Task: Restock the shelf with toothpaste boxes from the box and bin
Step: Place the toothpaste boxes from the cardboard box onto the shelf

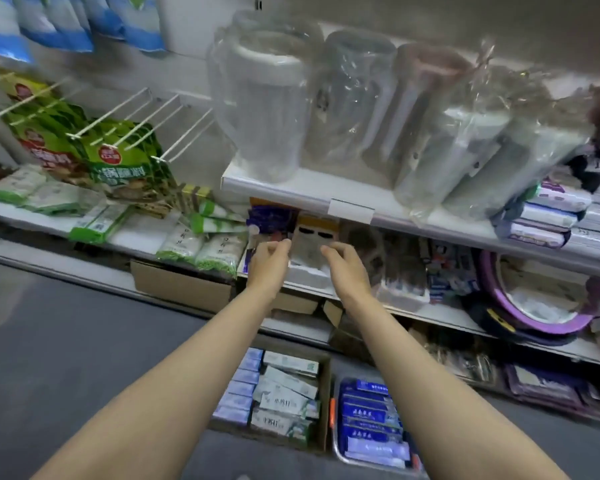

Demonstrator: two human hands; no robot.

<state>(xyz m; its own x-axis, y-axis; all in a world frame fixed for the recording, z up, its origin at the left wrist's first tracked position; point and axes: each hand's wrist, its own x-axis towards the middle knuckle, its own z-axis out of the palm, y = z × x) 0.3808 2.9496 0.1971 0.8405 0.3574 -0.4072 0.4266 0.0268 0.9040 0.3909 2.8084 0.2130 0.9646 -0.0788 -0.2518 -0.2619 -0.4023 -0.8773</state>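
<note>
At upper centre we see plastic-wrapped jugs [264, 109]. Green snack bags [125, 161] hang on white wire hooks [136, 109] at left, and a purple ring [534, 306] lies at right.

A shop aisle is shown: white retail shelving [291, 188] with a price-label strip is seen above the fingers [284, 244], stocked with plastic-wrapped jugs [260, 109]; packets hung on wire display pegs [125, 109] are seen to the left, and stock is kept in a cardboard box [281, 396] and bin [371, 420] on the floor below
</note>
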